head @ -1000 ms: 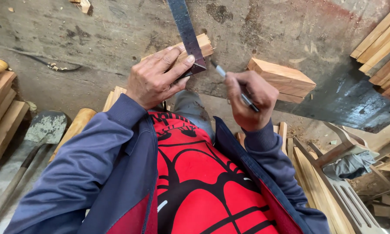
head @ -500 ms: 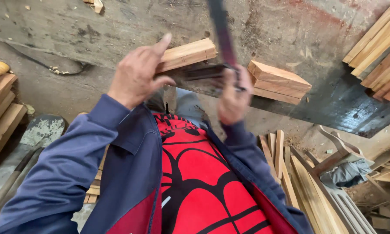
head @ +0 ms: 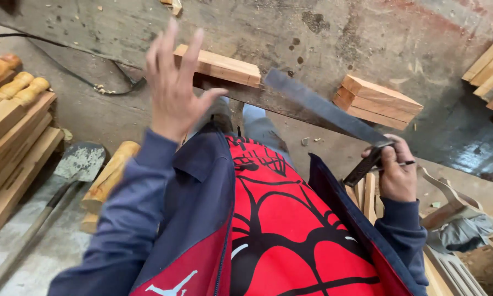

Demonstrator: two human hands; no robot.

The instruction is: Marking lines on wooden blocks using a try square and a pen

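- Right hand (head: 397, 172): closed around the stock of a metal try square (head: 334, 118), with a pencil (head: 400, 164) pinched in the same grip; the square's dark blade slants up and left, lifted off the wood and over the table's near edge.
- Left hand (head: 172, 82): raised with fingers spread wide, holding nothing, in the air in front of the nearer wood block (head: 219, 66).
- Stage, as judged: the square is off the block, so no measuring or marking is in hand; whether a pencil line is on the block cannot be told.
- Table (head: 323, 38): a stained grey slab carrying the nearer wood block at its front edge and a second, stacked wood block (head: 378, 101) well apart to the right.
- Containers: none is visible; the turned wooden pieces (head: 16, 90) lie loose on the floor at left, near a shovel (head: 65, 181).
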